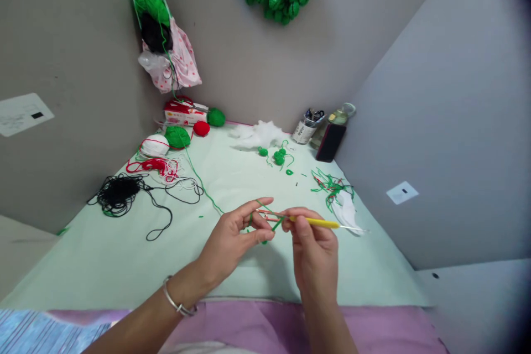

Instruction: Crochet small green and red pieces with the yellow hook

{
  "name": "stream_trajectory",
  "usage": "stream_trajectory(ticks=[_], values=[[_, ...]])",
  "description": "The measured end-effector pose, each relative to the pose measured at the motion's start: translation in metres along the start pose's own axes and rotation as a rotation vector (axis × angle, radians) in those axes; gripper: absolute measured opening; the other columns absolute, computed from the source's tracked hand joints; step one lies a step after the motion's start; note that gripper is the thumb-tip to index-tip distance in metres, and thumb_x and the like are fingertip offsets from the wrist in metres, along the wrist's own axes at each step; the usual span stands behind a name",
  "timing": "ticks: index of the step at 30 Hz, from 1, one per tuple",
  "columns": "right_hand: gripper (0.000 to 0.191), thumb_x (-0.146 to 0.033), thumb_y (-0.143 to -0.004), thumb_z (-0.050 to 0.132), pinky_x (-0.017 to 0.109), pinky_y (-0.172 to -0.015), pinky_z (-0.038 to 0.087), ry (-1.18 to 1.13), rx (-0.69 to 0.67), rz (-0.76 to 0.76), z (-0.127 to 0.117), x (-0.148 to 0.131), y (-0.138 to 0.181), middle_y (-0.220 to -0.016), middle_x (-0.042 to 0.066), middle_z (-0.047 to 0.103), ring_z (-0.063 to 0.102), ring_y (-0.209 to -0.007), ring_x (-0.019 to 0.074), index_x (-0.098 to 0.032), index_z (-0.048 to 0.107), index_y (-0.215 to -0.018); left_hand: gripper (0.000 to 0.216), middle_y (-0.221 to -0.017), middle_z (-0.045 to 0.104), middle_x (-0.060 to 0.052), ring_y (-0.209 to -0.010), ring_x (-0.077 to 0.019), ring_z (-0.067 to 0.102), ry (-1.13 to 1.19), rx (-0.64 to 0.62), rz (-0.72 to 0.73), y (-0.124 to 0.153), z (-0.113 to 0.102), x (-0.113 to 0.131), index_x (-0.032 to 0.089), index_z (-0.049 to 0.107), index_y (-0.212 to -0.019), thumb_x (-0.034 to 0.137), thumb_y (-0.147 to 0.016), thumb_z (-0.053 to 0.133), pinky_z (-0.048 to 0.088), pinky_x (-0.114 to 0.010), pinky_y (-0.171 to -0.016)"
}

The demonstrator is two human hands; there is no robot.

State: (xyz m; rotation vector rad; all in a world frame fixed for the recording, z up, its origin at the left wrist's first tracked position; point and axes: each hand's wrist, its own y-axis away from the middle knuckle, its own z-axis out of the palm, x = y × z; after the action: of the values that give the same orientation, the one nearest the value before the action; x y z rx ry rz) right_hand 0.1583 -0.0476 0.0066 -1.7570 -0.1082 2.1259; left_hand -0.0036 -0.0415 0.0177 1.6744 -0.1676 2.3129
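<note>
Over the middle of the table, my left hand (230,235) pinches a strand of green yarn (277,224) between thumb and fingers, with yarn also looped about its fingers. Close on its right, my right hand (315,254) is closed around the yellow handle of a crochet hook (319,222), one metal end pointing right. A thin orange-red item (269,213) shows between the two hands; its kind is unclear. From the left hand, the yarn trails back to a green yarn ball (177,137). Fingers hide part of the work.
Black yarn (120,193), a white yarn ball (155,145) and red yarn (155,166) lie left. Behind are white stuffing (261,134), small green crocheted pieces (279,156), a pen cup (305,128) and a phone (331,142). Green scraps (332,185) lie right. Grey panels (448,121) enclose the table.
</note>
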Motion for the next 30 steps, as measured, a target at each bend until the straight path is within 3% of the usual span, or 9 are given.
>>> stream_trajectory(ticks=[5,10,13,16,19,21,23,25,30], values=[[0.024,-0.044,-0.08,0.088,0.025,-0.061,0.052,-0.26,0.077,0.259,-0.009,0.002,-0.015,-0.084,0.002,0.07,0.059,-0.066,0.0115,-0.023,0.079,-0.086,0.06,-0.079,0.074,0.001,-0.096,-0.0244,0.067,-0.258,-0.064,0.031,-0.001,-0.006,-0.005,0.025,0.072,-0.137,0.02,-0.078,0.079,0.046,-0.038,-0.099],[0.03,-0.044,-0.072,0.094,0.028,-0.071,0.061,-0.39,0.042,0.405,-0.016,0.003,-0.019,-0.085,0.0,0.071,0.066,-0.074,0.0125,-0.023,0.077,-0.086,0.058,-0.087,0.073,-0.001,-0.085,-0.0221,0.065,-0.297,-0.166,-0.009,-0.001,-0.006,-0.004,0.029,0.072,-0.136,0.019,-0.079,0.077,0.052,-0.035,-0.083],[0.029,-0.044,-0.075,0.093,0.034,-0.079,0.065,-0.438,-0.004,0.456,-0.024,0.003,-0.019,-0.076,-0.003,0.067,0.064,-0.07,0.0115,-0.024,0.076,-0.086,0.051,-0.111,0.073,-0.007,-0.108,-0.0271,0.066,-0.289,-0.212,0.036,-0.002,-0.01,0.001,0.03,0.078,-0.128,0.02,-0.079,0.081,0.052,-0.039,-0.096],[0.028,-0.04,-0.075,0.094,0.03,-0.079,0.065,-0.474,0.012,0.475,-0.035,0.003,-0.022,-0.071,-0.007,0.064,0.05,-0.053,0.0041,-0.022,0.076,-0.087,0.039,-0.126,0.072,-0.01,-0.122,-0.0296,0.064,-0.273,-0.193,0.098,-0.008,-0.015,0.005,0.028,0.081,-0.118,0.023,-0.08,0.083,0.045,-0.044,-0.11],[0.026,-0.037,-0.076,0.093,0.018,-0.063,0.061,-0.495,0.013,0.481,-0.049,0.002,-0.026,-0.079,-0.005,0.068,0.031,-0.045,-0.0005,-0.021,0.076,-0.087,0.033,-0.125,0.074,-0.011,-0.121,-0.0302,0.067,-0.213,-0.175,0.062,-0.018,-0.021,0.011,0.025,0.081,-0.113,0.028,-0.08,0.085,0.048,-0.044,-0.107],[0.023,-0.036,-0.079,0.091,0.009,-0.045,0.048,-0.511,-0.028,0.466,-0.062,0.002,-0.029,-0.08,-0.004,0.068,0.021,-0.044,-0.0011,-0.021,0.076,-0.087,0.032,-0.119,0.077,-0.012,-0.115,-0.0303,0.07,-0.215,-0.181,-0.01,-0.026,-0.027,0.015,0.022,0.079,-0.112,0.037,-0.083,0.083,0.054,-0.043,-0.1],[0.019,-0.034,-0.083,0.088,0.004,-0.037,0.036,-0.529,-0.09,0.418,-0.077,0.002,-0.03,-0.079,-0.004,0.066,0.013,-0.043,-0.0014,-0.02,0.075,-0.086,0.035,-0.107,0.08,-0.011,-0.105,-0.0294,0.074,-0.323,-0.219,-0.074,-0.038,-0.033,0.019,0.02,0.076,-0.111,0.046,-0.088,0.077,0.059,-0.041,-0.089],[0.017,-0.034,-0.086,0.085,0.003,-0.036,0.034,-0.546,-0.157,0.365,-0.089,0.004,-0.029,-0.078,-0.005,0.065,0.007,-0.043,-0.0022,-0.021,0.074,-0.086,0.035,-0.099,0.081,-0.009,-0.097,-0.0279,0.076,-0.571,-0.254,-0.039,-0.052,-0.037,0.02,0.019,0.074,-0.11,0.049,-0.093,0.067,0.06,-0.039,-0.085],[0.023,-0.038,-0.083,0.087,0.005,-0.033,0.034,-0.567,-0.244,0.368,-0.099,0.014,-0.024,-0.071,-0.004,0.065,0.007,-0.04,-0.004,-0.019,0.074,-0.08,0.024,-0.12,0.078,-0.01,-0.113,-0.0311,0.07,-0.976,-0.21,0.178,-0.095,-0.027,0.01,0.021,0.076,-0.105,0.036,-0.089,0.067,0.053,-0.046,-0.104]])
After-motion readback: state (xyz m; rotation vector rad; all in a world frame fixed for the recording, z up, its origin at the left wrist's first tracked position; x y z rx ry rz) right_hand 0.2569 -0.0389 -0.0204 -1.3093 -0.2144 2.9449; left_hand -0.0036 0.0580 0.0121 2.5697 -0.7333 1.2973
